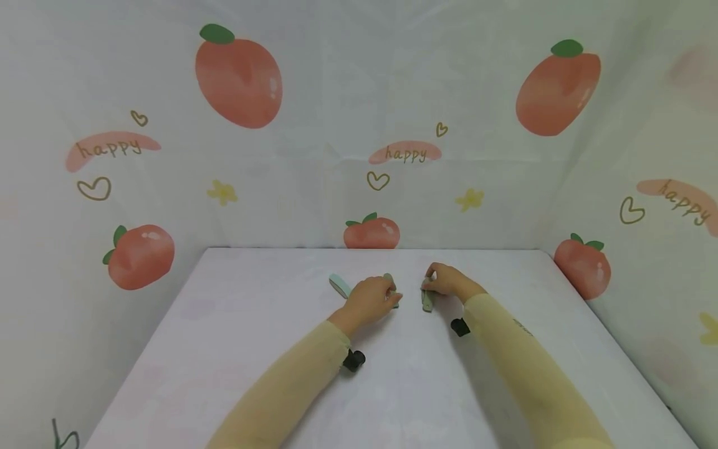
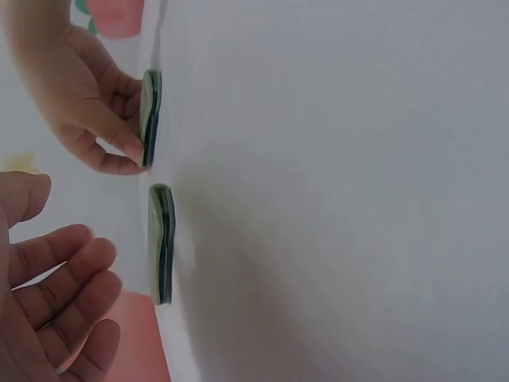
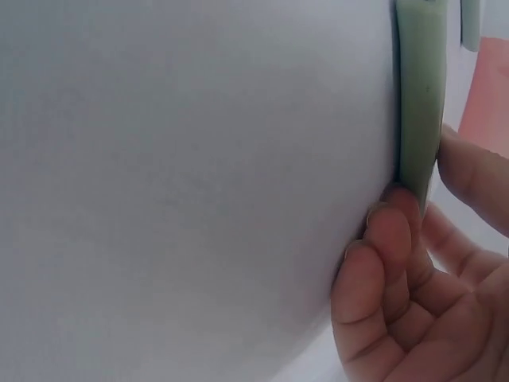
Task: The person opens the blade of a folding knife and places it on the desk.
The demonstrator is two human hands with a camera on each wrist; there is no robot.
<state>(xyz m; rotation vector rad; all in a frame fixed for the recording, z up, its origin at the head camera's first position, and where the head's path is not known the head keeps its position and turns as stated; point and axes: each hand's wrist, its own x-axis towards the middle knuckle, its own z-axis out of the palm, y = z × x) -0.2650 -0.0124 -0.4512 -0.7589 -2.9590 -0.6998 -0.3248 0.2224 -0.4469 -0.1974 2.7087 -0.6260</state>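
My right hand [image 1: 445,279] pinches a slim pale-green piece [image 3: 421,95] between thumb and fingers. It is long, narrow and dark along one side, like a closed folding knife. My left hand [image 2: 56,294], fingers loosely spread, is beside a second green piece [image 2: 161,243] of the same shape, which stands on the white table. Part of that second piece is hidden behind the left hand in the head view. A third, paler blue-green strip [image 1: 339,285] lies left of the left hand, its near end covered by that hand.
The white table [image 1: 252,324] reaches back to a pale curtain [image 1: 320,125] printed with red fruit and words. A small black device [image 1: 354,360] sits under the left wrist, and another black device [image 1: 460,327] under the right wrist.
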